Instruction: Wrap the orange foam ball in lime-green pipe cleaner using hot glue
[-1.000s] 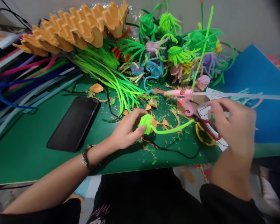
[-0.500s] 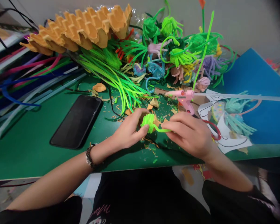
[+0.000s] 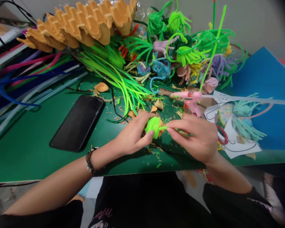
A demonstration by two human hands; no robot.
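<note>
My left hand grips a small brown cardboard piece wrapped in a coil of lime-green pipe cleaner, just above the green table. My right hand pinches the loose end of that same pipe cleaner close beside the coil, fingers pressed together. Both hands meet near the table's front edge, over orange and green scraps.
A black phone lies left of my hands. A pink glue gun with a long glue stick rests behind my right hand, with red-handled scissors and paper cutouts beside it. Egg cartons, lime pipe cleaners and pipe-cleaner flowers fill the back.
My right hand came in from the right, took the pipe cleaner's loose end and drew close to the coil. The left hand kept its grip and turned the piece slightly.
</note>
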